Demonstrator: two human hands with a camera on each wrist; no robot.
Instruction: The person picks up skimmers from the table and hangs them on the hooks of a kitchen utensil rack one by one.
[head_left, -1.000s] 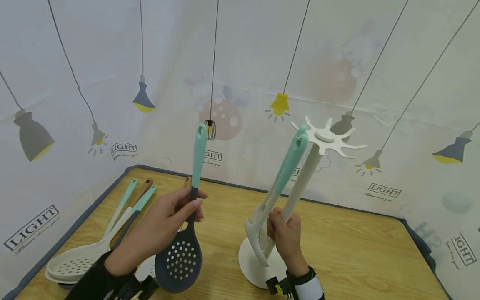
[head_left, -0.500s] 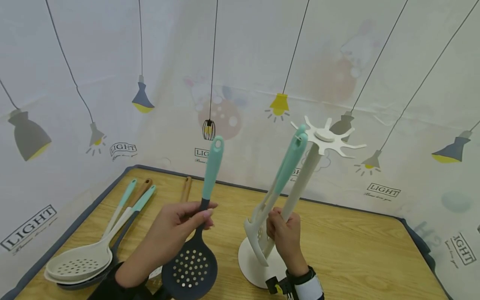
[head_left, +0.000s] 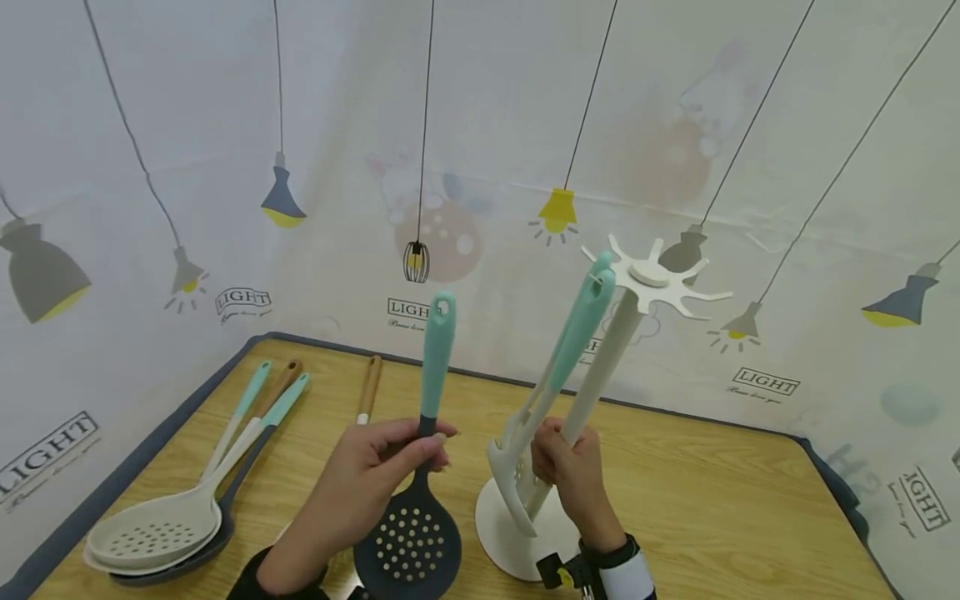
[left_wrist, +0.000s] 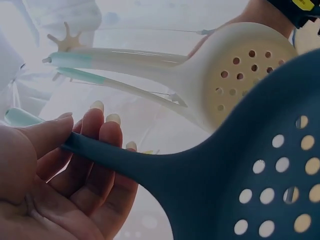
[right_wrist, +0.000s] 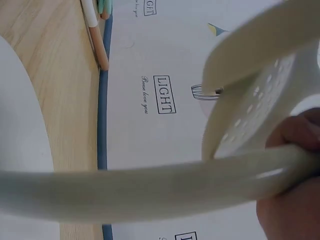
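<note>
My left hand [head_left: 367, 475] pinches a dark blue skimmer [head_left: 408, 542] by its neck, just below the mint handle. The skimmer stands upright, its perforated head down, left of a white utensil stand [head_left: 611, 375]. My right hand [head_left: 573, 479] grips the stand's pole low down, above the round base [head_left: 491, 533]. Two utensils with mint handles [head_left: 581, 333] hang from the left hooks of the stand's top; one is a white skimmer [left_wrist: 250, 75], seen in the left wrist view beyond the dark one. The remaining hooks [head_left: 686, 292] on the right carry nothing.
At the left of the wooden table [head_left: 712, 500] lies a pile of utensils, with a white skimmer [head_left: 153, 533] on top and a dark one [head_left: 217, 537] underneath. A wooden-handled utensil [head_left: 370, 387] lies behind my left hand. A printed cloth [head_left: 495, 125] hangs behind the table.
My left hand has carried the dark skimmer right and downward, nearer the stand. My right hand keeps its grip on the pole, and the stand stays in place.
</note>
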